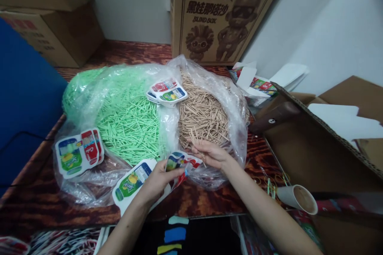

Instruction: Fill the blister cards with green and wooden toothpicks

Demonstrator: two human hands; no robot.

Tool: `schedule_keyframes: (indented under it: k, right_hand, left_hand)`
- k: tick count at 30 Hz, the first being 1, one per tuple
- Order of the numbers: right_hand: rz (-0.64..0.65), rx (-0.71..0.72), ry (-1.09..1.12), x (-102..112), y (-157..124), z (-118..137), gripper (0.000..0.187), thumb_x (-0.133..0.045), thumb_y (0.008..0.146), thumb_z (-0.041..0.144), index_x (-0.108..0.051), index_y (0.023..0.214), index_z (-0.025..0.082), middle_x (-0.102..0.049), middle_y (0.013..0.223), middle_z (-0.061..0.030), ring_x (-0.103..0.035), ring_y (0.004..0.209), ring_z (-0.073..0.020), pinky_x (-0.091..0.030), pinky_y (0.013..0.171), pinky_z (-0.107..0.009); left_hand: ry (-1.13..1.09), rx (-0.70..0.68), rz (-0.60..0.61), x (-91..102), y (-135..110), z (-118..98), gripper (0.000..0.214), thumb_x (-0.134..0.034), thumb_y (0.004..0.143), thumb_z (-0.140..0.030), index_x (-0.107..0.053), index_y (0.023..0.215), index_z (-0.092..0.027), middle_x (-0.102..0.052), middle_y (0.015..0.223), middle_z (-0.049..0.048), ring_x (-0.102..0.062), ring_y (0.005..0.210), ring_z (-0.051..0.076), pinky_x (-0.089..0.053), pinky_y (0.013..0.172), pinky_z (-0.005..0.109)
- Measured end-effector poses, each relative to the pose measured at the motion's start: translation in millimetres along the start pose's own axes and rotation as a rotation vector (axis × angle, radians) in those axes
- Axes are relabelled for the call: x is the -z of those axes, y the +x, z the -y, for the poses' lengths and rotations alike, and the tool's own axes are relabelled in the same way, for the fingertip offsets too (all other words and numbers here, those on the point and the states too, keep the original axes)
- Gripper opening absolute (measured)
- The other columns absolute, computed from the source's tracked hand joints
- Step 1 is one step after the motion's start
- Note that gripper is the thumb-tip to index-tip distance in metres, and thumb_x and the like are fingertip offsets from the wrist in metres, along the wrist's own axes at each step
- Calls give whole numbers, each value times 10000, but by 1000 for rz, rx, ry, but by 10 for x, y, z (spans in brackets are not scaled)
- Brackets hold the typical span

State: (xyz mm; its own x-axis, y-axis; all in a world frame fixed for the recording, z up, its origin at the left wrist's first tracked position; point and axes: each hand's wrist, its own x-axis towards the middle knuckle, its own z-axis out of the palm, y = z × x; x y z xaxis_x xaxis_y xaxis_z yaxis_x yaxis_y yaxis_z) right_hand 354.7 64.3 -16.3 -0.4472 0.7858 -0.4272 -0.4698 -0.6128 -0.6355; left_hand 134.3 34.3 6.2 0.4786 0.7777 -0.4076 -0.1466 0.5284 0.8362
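Wood-grain table (206, 205): left grip (158, 178) pinching printed card (174, 161); right grip (213, 153) clamped around tan sticks (196, 137), ends jutting.

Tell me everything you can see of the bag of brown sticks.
The bag looks like thin, clear, crinkled plastic. It lies open on the dark reddish table, its sides slumped around a heap of short, slim brown sticks pointing every way. To its left is a bag of green sticks; printed cards lie at its upper left edge. At its near side, the right hand holds several sticks.
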Motion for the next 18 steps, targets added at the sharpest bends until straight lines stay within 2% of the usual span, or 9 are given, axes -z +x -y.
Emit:
schedule_keyframes:
  k: [3,6,9,13,16,18]
  right_hand:
    - [21,-10,61,7,-31,-40,126,-680,794,188,-597,863,124,-531,650,21,-426,499,-52,-352,460,-170]
    - [8,-38,217,-6,-52,-41,135,-605,847,165,-600,968,106,-467,609,41,-360,467,-40,-299,413,-139]
    - [3,-90,299,-41,-73,26,167,-508,908,161,-595,1021,75,-429,597,47,-325,441,-32,-279,387,-122]
    - [-92,-5,272,-68,-91,82,128,-514,892,113,-602,978,81,-473,631,26,-401,483,-36,-349,440,-123]
    - [-89,-124,235,-32,-85,4,66,-573,850,98,-608,904,82,-499,634,12,-430,491,-39,-354,443,-127]
    - [-98,-131,219,8,-75,-51,74,-607,825,96,-615,897,84,-527,640,4,-436,480,-39,-345,424,-130]
  left_hand:
    - [-170,21,-79,-25,0,13,295,-804,621,-280,-726,860,-126,-743,776,61,-671,704,190,-510,735,282]
    - [-256,49,-166,-53,-4,6,309,-841,559,-257,-726,812,-120,-743,723,57,-666,623,166,-518,666,251]
    - [-276,74,-176,-72,-17,-1,300,-848,547,-236,-723,790,-112,-742,700,61,-670,602,160,-523,645,238]
    - [-311,95,-179,-76,-61,20,317,-845,560,-226,-720,827,-112,-741,699,64,-674,590,158,-532,632,238]
    - [-331,109,-183,-53,-104,54,311,-844,570,-227,-717,832,-118,-736,685,55,-670,580,149,-533,614,229]
    - [-332,110,-186,-29,-128,75,311,-842,580,-235,-719,841,-118,-736,692,57,-676,600,151,-537,619,228]
